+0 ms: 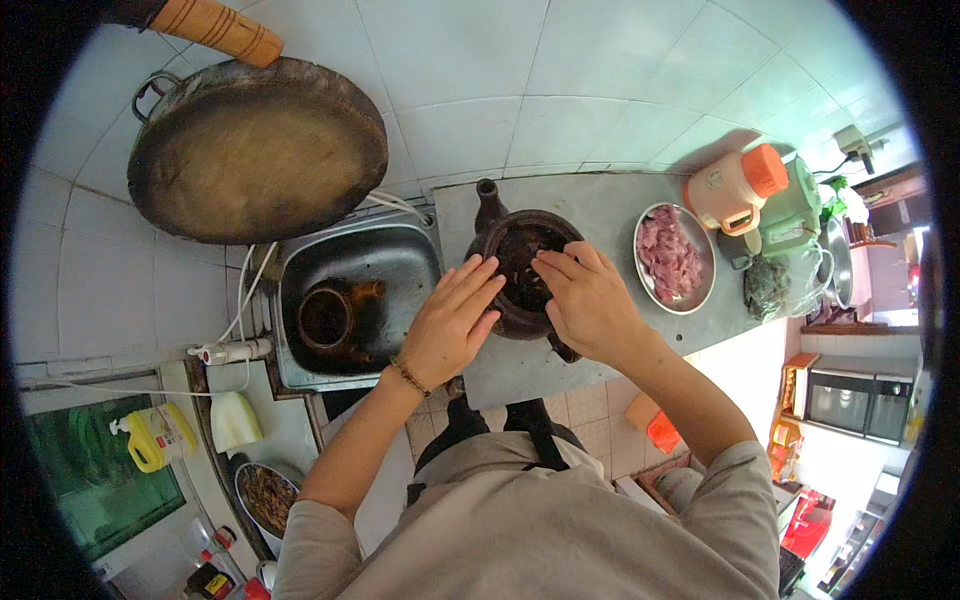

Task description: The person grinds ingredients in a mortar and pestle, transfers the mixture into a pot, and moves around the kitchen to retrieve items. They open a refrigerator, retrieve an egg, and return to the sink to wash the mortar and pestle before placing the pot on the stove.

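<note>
A dark clay pot (531, 216) with a spout stands on a grey countertop in front of me. Dark contents with some small pale bits (517, 259) show inside its mouth. The fingers of my left hand (450, 326) lie stretched over the pot's left rim, with a beaded bracelet on that wrist. My right hand (596, 307) is at the right side of the mouth, fingers bent over the opening and thumb near the rim. Whether anything is pinched under those fingers is hidden. To the right, a metal plate (706, 289) holds sliced raw meat (667, 255).
At left, a steel sink (405, 232) holds a brown clay pot (326, 319). A large wok (255, 157) leans on the tiled wall above. A pink thermos jug (724, 191), a green container (795, 202) and a plastic bag (795, 277) crowd the counter's right end.
</note>
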`<control>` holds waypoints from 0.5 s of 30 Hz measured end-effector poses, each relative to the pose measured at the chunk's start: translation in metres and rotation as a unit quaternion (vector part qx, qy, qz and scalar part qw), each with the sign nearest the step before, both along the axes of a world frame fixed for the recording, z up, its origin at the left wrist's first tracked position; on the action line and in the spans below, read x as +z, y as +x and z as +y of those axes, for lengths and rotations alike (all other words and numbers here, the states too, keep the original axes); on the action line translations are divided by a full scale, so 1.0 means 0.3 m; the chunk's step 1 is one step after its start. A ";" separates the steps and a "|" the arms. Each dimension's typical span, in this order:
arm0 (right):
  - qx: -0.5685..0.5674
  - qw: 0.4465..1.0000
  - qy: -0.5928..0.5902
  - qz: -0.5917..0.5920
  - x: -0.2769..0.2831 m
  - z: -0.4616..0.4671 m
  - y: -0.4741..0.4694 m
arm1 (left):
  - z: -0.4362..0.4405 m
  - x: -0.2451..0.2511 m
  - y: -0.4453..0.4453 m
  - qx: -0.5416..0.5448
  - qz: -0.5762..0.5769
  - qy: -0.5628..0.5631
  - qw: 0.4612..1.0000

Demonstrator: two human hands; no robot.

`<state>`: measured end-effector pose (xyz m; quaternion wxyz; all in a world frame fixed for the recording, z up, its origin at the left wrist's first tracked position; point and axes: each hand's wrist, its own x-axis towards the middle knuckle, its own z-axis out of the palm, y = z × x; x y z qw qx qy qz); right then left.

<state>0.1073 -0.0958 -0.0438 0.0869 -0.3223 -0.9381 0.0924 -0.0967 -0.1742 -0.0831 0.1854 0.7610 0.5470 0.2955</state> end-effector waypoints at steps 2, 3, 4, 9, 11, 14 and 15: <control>-0.017 1.000 0.009 0.008 -0.012 0.012 -0.023 | -0.005 0.000 0.010 0.011 -0.020 -0.003 1.000; -0.037 0.999 0.005 -0.023 -0.019 0.023 -0.036 | -0.007 -0.003 0.016 0.016 -0.026 -0.001 1.000; -0.051 0.998 0.010 -0.042 -0.027 0.036 -0.051 | -0.009 -0.006 0.020 0.022 -0.033 0.000 0.999; -0.037 0.987 0.005 -0.156 -0.093 0.081 -0.133 | -0.005 -0.027 0.023 0.029 -0.054 0.005 0.998; -0.018 0.988 -0.048 -0.148 -0.120 0.073 -0.136 | -0.004 -0.032 0.022 0.032 -0.060 0.011 0.998; 0.007 0.977 -0.097 -0.188 -0.136 0.050 -0.115 | -0.003 -0.034 0.020 0.033 -0.068 0.016 0.997; 0.011 0.973 -0.111 -0.201 -0.130 0.045 -0.107 | -0.003 -0.034 0.020 0.033 -0.067 0.019 0.997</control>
